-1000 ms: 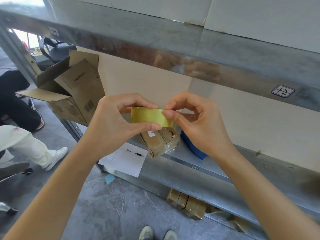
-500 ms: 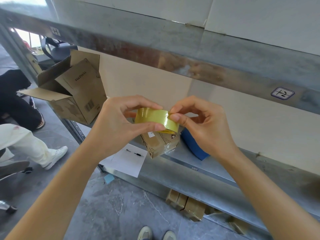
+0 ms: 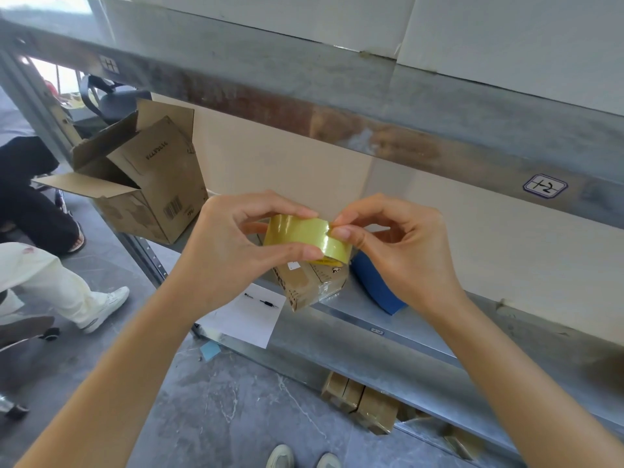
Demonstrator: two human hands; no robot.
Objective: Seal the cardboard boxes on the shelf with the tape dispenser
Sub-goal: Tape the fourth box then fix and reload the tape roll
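Note:
I hold a yellowish roll of tape (image 3: 304, 236) in front of the metal shelf (image 3: 398, 327). My left hand (image 3: 236, 251) grips the roll between thumb and fingers. My right hand (image 3: 395, 244) pinches at the roll's right edge with thumb and forefinger. Below the roll, a small taped cardboard box (image 3: 312, 287) lies on the shelf. An open brown cardboard box (image 3: 145, 184) with raised flaps stands at the shelf's left end.
A blue object (image 3: 376, 285) lies on the shelf right of the small box, a sheet of paper (image 3: 244, 315) left of it. More small boxes (image 3: 361, 405) sit on the lower shelf. A seated person's legs (image 3: 50, 282) and a chair are at left.
The roll has turned in my hands, from edge-on to showing its curved face, and my hands have shifted slightly right and down. My right fingers stay at the tape's edge.

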